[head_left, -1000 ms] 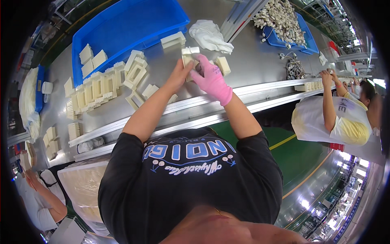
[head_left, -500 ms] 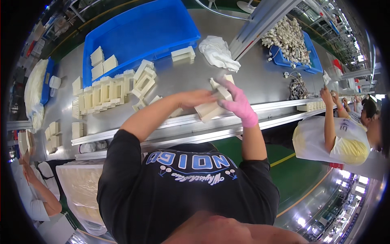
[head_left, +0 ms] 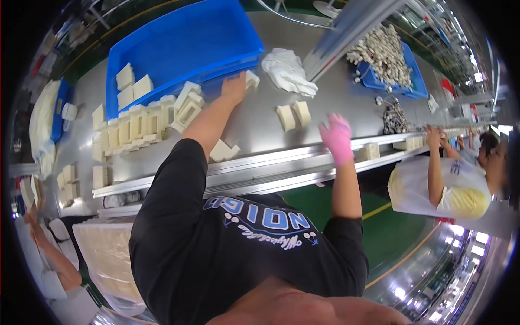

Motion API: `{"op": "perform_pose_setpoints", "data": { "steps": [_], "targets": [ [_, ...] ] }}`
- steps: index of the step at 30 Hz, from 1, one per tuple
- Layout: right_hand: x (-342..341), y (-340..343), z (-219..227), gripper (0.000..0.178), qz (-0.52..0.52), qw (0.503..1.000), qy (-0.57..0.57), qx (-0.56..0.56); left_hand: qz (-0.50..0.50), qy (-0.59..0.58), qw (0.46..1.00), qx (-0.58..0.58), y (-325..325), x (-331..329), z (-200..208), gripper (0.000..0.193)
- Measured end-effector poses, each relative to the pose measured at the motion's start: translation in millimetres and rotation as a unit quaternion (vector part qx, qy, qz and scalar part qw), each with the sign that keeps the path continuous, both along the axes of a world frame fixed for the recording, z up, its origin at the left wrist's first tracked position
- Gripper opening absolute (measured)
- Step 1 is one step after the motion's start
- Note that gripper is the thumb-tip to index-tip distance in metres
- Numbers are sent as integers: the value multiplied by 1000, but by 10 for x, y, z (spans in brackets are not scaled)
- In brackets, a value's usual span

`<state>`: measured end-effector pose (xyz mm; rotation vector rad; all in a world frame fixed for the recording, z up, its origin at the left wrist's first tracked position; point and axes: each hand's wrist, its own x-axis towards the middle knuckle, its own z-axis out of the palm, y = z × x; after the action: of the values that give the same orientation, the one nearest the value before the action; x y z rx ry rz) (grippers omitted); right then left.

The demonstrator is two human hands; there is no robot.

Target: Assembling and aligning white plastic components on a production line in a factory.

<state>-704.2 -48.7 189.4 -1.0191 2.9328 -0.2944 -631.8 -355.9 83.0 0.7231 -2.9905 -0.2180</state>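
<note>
My bare left hand [head_left: 234,89] reaches to the near edge of the blue bin [head_left: 187,81], its fingers closed round one end of a cream plastic housing [head_left: 252,80]. The hand hides part of that piece. Over the bench's front rail is my right hand [head_left: 337,140] in a pink glove, fingers apart and holding nothing. To its left, two small curved cream pieces [head_left: 286,117] stand side by side on the metal bench. A notched cream piece [head_left: 223,151] lies near the rail, below my left forearm.
Rows of cream housings [head_left: 135,127] stand before the bin. A white cloth [head_left: 290,70] lies by a metal post [head_left: 346,38]. At the right are a bin of white connectors [head_left: 382,57] and bundled cables [head_left: 396,116]. A cream piece [head_left: 371,151] sits in the front channel; co-workers flank me.
My left hand has moved from the rail to the housing by the bin. The right hand has let go of its cream part and moved right. A cream piece now shows in the channel.
</note>
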Motion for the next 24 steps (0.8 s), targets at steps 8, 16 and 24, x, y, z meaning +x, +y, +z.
{"op": "perform_pose_setpoints", "data": {
  "steps": [8,16,24],
  "targets": [
    [-430,-684,-768,47,-12,974,-137,180,-17,8,945,326,283,190,20,17],
    [-252,-600,-245,29,42,907,-341,-244,102,212,692,683,672,597,515,16],
    [610,-832,118,20,14,792,-518,-323,67,248,714,652,1105,761,961,28]
  ]
}}
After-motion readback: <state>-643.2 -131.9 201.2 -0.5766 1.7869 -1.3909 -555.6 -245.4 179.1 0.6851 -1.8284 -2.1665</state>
